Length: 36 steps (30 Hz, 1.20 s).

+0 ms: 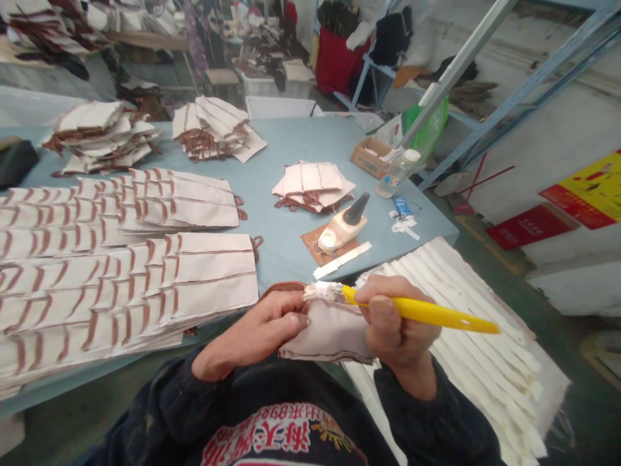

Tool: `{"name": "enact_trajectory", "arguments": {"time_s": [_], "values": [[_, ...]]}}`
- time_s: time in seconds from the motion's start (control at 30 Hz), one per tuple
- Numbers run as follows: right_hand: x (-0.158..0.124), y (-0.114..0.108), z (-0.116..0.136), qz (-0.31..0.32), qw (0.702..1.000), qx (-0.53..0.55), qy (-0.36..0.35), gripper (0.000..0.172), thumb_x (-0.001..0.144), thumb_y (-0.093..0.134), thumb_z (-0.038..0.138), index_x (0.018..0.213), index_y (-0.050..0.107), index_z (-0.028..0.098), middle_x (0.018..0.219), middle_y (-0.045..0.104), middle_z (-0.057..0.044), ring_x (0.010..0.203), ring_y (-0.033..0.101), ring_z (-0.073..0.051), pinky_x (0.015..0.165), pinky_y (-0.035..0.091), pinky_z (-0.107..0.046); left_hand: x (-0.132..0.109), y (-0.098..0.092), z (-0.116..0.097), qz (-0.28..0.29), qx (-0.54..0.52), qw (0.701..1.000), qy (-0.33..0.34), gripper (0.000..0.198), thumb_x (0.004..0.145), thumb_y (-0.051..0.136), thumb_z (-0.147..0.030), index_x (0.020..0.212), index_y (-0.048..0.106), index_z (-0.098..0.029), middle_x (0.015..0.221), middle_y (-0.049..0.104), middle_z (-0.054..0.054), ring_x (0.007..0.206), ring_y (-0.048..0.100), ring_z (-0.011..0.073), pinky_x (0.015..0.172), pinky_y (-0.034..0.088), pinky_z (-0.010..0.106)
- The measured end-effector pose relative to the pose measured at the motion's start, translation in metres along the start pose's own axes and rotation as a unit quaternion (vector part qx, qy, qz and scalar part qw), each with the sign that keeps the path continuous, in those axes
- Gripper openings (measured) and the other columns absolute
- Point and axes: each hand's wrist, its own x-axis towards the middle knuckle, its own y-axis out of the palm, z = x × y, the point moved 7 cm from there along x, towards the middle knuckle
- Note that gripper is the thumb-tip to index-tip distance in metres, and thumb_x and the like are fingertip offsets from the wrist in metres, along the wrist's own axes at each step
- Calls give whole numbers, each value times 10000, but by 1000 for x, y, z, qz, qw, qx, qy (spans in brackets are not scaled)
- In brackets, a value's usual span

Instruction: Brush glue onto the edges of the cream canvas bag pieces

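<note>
My right hand (400,327) is closed around the yellow handle of a brush (436,314). The brush's white-coated tip meets the upper edge of a pale fabric piece (334,330) with brown trim, just in front of my body. Fingers of my left hand (264,330) press on the left side of that piece and hold it at the table's front edge. Beyond it, a white bottle with a dark nozzle (345,226) lies tilted on a brown square (313,246). A white strip (342,260) lies between the bottle and my hands.
Overlapping rows of pale pieces (213,268) cover the table's left side. More piles (211,126) stand farther back, with a small stack (313,181) nearer. A cardboard box (371,156) and clear jar (398,173) stand at the right. White strips (451,323) lie beside my right arm.
</note>
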Motion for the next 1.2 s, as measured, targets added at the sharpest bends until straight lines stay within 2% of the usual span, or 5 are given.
{"name": "enact_trajectory", "arguments": {"time_s": [0.23,0.53,0.73,1.1,1.2], "values": [[8,5,19,52,997,-19,-58,229,1083,586,251,877,684,260,711,745,30,582,697,-146,585,568,-269,-2,10,5,17,-47,999,-21,138,887,655,-304,904,656,-167,828,598,-3,662,493,128,556,382,225],[-27,-28,9,-150,987,-12,49,288,1092,608,413,877,700,244,564,525,52,408,442,-128,441,404,-291,-14,12,-5,-77,241,956,149,254,985,472,-139,754,432,-237,680,465,-48,612,408,133,587,331,269],[-21,-17,27,0,998,-41,39,216,1093,599,333,918,704,263,642,670,24,501,616,-156,517,504,-294,-23,23,-6,-84,413,856,300,280,986,454,-23,819,499,-244,706,593,6,678,552,197,657,432,309],[-16,6,49,85,993,23,-73,262,1135,509,310,904,621,261,585,648,65,437,541,-114,486,451,-279,-25,22,-3,-121,430,833,327,316,1009,457,-33,785,576,-222,728,693,46,708,650,193,658,503,290],[-16,-5,34,85,996,17,-33,236,1093,570,266,875,659,265,623,689,48,482,612,-132,510,493,-282,-26,23,-4,-135,438,822,339,321,1014,466,-28,788,597,-215,720,701,44,676,646,182,647,506,284]]}}
